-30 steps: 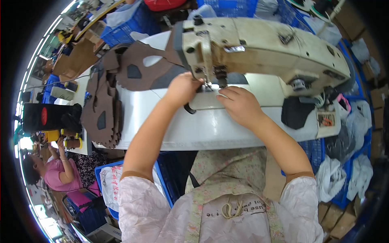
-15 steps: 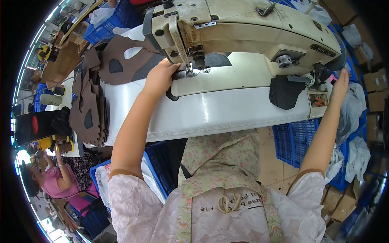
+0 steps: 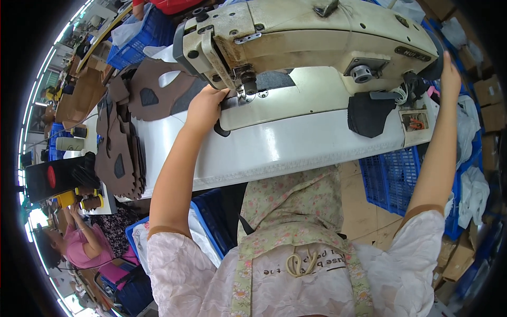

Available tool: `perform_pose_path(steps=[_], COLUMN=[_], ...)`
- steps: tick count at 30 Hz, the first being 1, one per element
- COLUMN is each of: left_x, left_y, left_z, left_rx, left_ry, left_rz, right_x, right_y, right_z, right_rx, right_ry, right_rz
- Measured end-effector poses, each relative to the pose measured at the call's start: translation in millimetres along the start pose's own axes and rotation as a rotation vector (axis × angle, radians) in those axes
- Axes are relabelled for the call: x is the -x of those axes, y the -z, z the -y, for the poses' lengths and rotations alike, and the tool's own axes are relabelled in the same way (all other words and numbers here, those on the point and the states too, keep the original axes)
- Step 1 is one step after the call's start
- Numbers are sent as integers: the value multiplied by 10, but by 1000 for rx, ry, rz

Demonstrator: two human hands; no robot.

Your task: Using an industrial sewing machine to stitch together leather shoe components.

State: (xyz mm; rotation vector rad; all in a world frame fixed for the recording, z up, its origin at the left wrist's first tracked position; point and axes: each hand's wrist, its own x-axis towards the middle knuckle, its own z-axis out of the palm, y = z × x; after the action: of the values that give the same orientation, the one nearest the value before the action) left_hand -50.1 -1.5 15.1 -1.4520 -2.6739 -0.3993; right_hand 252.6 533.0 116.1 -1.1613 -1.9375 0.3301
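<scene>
One long white table [image 3: 264,150] fills the middle of my view, and it carries a cream sewing machine [image 3: 311,50]. In front of the machine's base lies a small stack of black pieces [image 3: 365,119]; at the left end hang layered brown pieces [image 3: 119,158]. Around the table I see a blue crate [image 3: 388,179], brown cartons, and, at left, a co-worker in pink [image 3: 90,247].

The brown cut piece [image 3: 163,98], with its grey part, lies flat, left of the presser foot [image 3: 243,96]. The left hand [image 3: 204,110] is just beside this foot, with fingertips at the near edge of the piece. These fingers are bent; whether they pinch it, I cannot tell. The right hand [image 3: 451,78] is well apart from the piece, at the dark handwheel [image 3: 434,67]. Its fingers look nearly straight along the rim, but I cannot tell if they grip.
</scene>
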Motion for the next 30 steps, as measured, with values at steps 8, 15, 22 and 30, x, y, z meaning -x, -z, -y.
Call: perform_pose_path(steps=[8, 15, 22, 30], left_x=[-31, -180, -2, -88], left_y=[-48, -201, -7, -35], left_z=[56, -53, 47, 31], left_rx=[23, 73, -27, -80], left_ry=[-41, -93, 4, -25], left_rz=[-22, -68, 50, 40], right_x=[-1585, -1963, 175, 1315], right_y=[-401, -102, 401, 399], right_z=[-527, -701, -446, -871], right_rx=[487, 574, -214, 113], right_ry=[319, 368, 84, 435], right_rz=[320, 375, 103, 635])
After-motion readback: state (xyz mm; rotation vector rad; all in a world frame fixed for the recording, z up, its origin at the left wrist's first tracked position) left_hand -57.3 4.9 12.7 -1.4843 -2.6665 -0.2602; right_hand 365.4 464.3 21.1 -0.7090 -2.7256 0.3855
